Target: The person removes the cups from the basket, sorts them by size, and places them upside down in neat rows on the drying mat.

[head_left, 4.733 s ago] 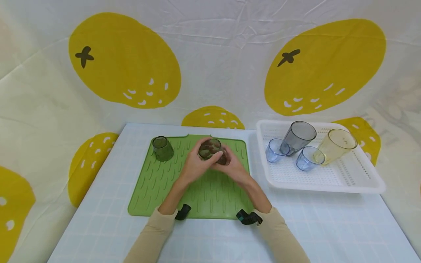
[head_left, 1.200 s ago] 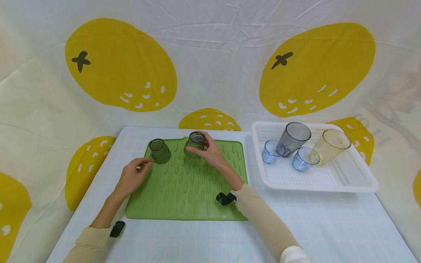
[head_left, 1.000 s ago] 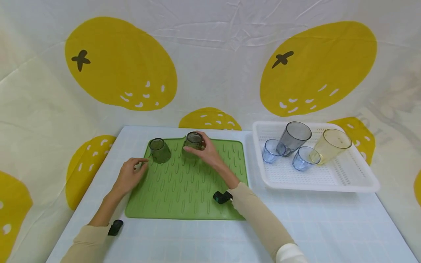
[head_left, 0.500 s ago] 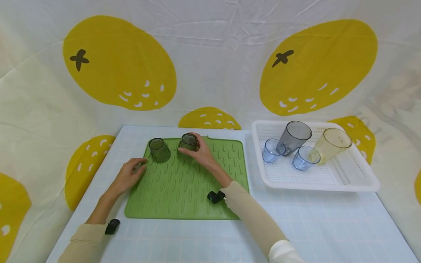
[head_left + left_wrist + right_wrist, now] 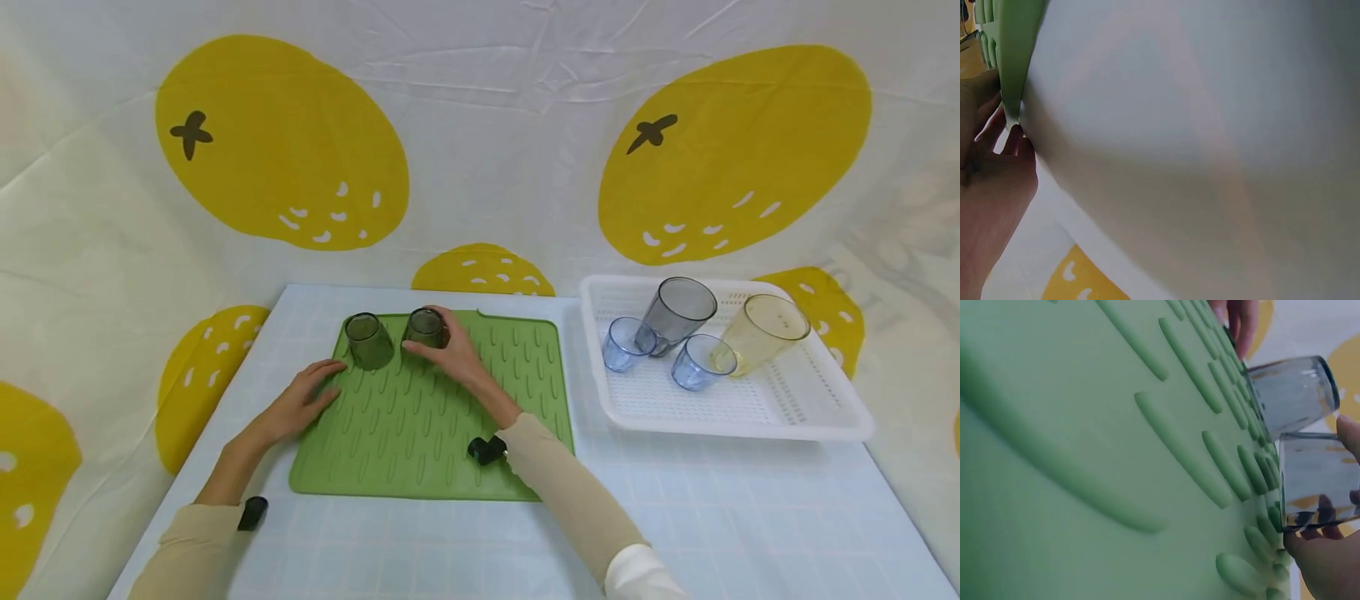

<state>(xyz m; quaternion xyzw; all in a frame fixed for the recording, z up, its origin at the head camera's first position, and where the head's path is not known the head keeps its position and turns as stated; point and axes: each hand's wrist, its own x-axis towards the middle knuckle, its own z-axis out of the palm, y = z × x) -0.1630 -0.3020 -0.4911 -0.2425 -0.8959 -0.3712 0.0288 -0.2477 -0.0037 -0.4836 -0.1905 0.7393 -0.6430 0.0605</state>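
Note:
Two dark grey-green glasses stand at the back left of a green ribbed drying mat (image 5: 420, 433), narrower end up. My right hand (image 5: 455, 354) grips the right-hand glass (image 5: 426, 327), thumb on its near side and fingers round the far side. In the right wrist view this glass (image 5: 1316, 478) has its wide end against or just above the mat; I cannot tell which. Beside it, with a small gap, is the other glass (image 5: 369, 342), which no hand holds. My left hand (image 5: 303, 402) rests with loose fingers at the mat's left edge (image 5: 1016, 56).
To the right stands a white perforated basket (image 5: 795, 425). In it are a grey glass (image 5: 681, 312), a yellow glass (image 5: 765, 333) and two small blue glasses, one (image 5: 628, 343) left of the other (image 5: 702, 364). A light checked cloth (image 5: 712, 517) covers the table.
Earlier both hands held the one glass above the mat. My left hand let go and moved to the mat's left edge. My right hand brought the glass leftward, beside the other one.

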